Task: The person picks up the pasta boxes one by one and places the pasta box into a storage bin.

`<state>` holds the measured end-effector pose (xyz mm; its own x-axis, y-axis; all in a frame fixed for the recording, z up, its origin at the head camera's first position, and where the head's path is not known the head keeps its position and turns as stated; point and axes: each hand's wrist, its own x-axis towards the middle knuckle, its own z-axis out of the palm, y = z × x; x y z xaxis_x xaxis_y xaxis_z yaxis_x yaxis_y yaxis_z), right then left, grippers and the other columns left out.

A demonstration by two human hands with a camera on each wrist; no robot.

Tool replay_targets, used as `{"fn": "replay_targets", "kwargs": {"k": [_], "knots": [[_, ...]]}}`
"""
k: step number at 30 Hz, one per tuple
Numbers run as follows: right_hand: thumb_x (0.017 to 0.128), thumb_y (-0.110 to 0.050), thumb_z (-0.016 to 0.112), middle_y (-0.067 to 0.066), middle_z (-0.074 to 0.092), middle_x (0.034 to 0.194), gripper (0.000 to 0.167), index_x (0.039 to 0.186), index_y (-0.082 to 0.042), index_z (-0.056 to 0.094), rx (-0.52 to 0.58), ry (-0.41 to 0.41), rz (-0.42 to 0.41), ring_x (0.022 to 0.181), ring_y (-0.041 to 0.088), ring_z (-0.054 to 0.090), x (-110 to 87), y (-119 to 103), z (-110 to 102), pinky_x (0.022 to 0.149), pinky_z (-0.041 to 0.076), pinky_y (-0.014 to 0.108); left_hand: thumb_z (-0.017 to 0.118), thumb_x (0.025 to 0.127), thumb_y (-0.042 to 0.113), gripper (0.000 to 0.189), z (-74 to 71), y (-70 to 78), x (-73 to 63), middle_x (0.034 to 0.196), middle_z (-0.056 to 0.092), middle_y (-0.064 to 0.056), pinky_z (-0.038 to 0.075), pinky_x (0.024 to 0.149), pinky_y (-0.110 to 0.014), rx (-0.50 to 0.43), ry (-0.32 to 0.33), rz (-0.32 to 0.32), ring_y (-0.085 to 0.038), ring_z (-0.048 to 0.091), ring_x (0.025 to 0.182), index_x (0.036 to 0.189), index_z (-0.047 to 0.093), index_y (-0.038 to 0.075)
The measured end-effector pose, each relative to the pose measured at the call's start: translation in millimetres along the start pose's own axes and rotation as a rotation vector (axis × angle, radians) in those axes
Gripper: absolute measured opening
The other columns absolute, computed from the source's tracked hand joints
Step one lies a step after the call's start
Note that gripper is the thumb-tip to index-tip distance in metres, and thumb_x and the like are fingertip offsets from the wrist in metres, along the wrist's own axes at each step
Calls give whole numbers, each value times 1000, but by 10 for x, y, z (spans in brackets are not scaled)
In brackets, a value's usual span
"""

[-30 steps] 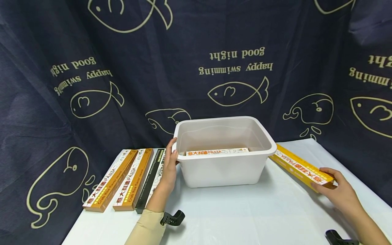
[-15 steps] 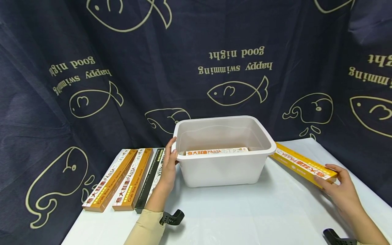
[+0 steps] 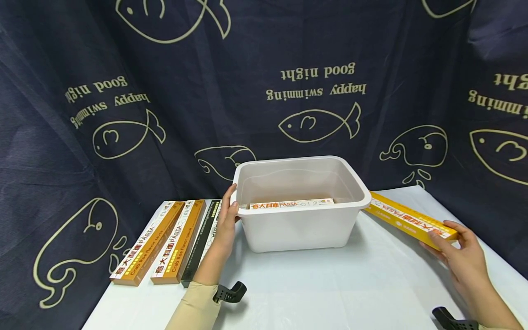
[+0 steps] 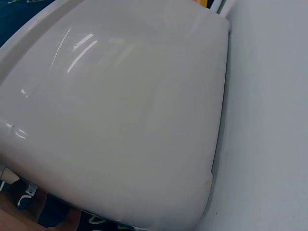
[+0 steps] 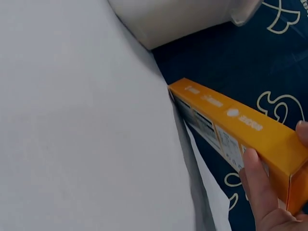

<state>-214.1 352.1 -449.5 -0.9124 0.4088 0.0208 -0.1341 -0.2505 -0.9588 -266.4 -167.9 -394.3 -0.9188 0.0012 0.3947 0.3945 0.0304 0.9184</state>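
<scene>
A white plastic bin (image 3: 297,229) stands on the table, and in the head view my left hand (image 3: 226,224) grips its left rim. The left wrist view is mostly filled by the bin's wall (image 4: 125,115), with part of the hand at the lower left corner. Inside the bin, the top of a pasta box (image 3: 290,204) shows; the rest is behind the front wall. To the right, my right hand (image 3: 462,252) holds the near end of a yellow pasta box (image 3: 406,217), which appears raised off the table. In the right wrist view, fingertips press its sides.
Left of the bin lie two brown pasta boxes (image 3: 150,243) (image 3: 180,243), a black box (image 3: 202,243) and another white-faced box partly hidden by my left arm. A dark blue curtain (image 3: 247,91) with fish prints hangs behind the white table (image 3: 309,284).
My right hand has moved slightly right, and the near end of the yellow pasta box has shifted right and up with it. My left hand and the bin stay put.
</scene>
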Motion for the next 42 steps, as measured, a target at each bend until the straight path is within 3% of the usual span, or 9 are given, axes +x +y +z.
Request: {"fn": "replay_targets", "kwargs": {"k": [7,14,20,30,36,42], "knots": [[88,1,71,-22,38,119,58,131,-31,48,65,48,51,110,8,42,-21,-59,30,61,60,33,35,99,37,58,-17,-10,4,162,30,-7,33,109,-53,2,-19,-9,-24,44,132,157,26,30],[89,10,65,-17,36,124,56,130,-24,49,216,29,-3,97,8,51,-42,-47,-5,59,60,37,35,100,37,57,-17,-1,-4,161,31,-7,33,110,-52,-2,-30,-18,-23,44,132,156,27,33],[89,6,68,-19,36,123,58,133,-27,48,210,45,20,107,11,47,-42,-85,-5,60,60,39,36,99,37,59,-31,-14,2,161,31,-9,34,108,-48,22,-30,-19,-25,45,131,157,26,32],[90,12,61,-11,40,126,53,131,-21,52,330,-27,-75,93,8,59,-67,-160,24,59,60,37,35,100,36,58,-44,4,0,164,26,-8,29,112,-57,0,-48,-26,-29,41,137,157,24,32],[90,9,64,-12,42,126,54,133,-22,51,327,-3,-65,100,10,55,-91,-232,88,59,60,37,35,100,35,58,-52,8,0,163,27,-10,30,112,-57,1,-57,-23,-27,42,135,158,24,31],[89,13,62,-9,42,129,55,133,-19,52,406,-17,-109,99,11,59,-102,-326,149,59,60,40,34,101,35,57,-56,9,7,163,28,-7,30,111,-56,-1,-56,-27,-24,42,133,158,25,32]]}}
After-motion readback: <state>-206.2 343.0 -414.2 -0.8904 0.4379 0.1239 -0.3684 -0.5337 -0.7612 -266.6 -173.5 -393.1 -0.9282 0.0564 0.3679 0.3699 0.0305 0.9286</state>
